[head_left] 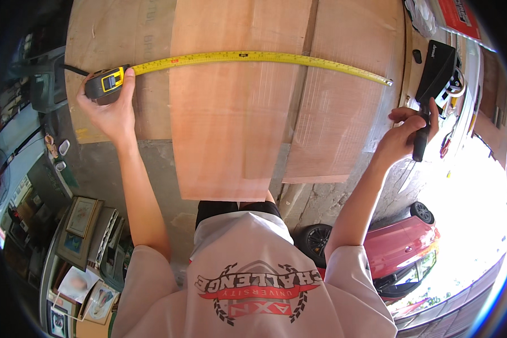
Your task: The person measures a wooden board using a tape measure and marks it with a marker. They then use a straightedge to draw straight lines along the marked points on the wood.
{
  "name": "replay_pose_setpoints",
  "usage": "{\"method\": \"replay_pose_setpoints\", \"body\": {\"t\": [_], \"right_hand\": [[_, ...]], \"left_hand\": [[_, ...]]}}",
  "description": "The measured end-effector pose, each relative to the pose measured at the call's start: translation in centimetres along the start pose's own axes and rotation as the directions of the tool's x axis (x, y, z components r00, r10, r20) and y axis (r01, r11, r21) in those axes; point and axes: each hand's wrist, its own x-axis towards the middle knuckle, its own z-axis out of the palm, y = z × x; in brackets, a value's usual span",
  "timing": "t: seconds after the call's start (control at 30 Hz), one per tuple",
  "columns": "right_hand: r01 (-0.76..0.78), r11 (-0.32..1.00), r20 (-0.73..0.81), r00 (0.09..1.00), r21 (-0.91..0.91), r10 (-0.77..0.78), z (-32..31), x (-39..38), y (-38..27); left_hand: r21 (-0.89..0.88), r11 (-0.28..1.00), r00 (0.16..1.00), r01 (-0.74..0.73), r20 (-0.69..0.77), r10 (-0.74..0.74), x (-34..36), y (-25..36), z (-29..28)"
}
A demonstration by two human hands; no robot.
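My left hand is closed around a black and yellow tape measure, with the thumb on the side where the blade comes out. The yellow blade runs right in a shallow arch over the cardboard sheets. Its metal end tip lies near the right edge of the cardboard, apart from my right hand. My right hand is closed around a black-handled tool, whose exact kind I cannot make out. A black case-like object lies just beyond that hand.
Small tools and a roll of tape sit along the right side. A small black object rests beside the cardboard. Framed pictures stand at the lower left, near a fan. A red car is at the lower right.
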Motion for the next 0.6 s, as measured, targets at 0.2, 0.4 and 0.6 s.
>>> {"method": "replay_pose_setpoints", "body": {"t": [0.2, 0.4, 0.6], "right_hand": [[-0.007, 0.982, -0.176, 0.983, 0.19, 0.041, 0.5, -0.3, -1.3], [0.016, 0.908, -0.215, 0.973, 0.419, 0.082, -0.9, 0.9, -2.5], [-0.295, 0.798, 0.301, 0.942, 0.526, 0.15, 4.9, -2.4, -5.3]], "left_hand": [[0.037, 0.999, 1.0, -0.02, 0.008, 0.02, 0.5, -1.1, 0.1], [-0.005, 1.0, 1.0, -0.011, -0.002, 0.011, 0.3, -1.0, 0.4], [0.158, 0.983, 0.995, -0.093, -0.013, 0.096, 0.6, -0.6, 0.0]]}}
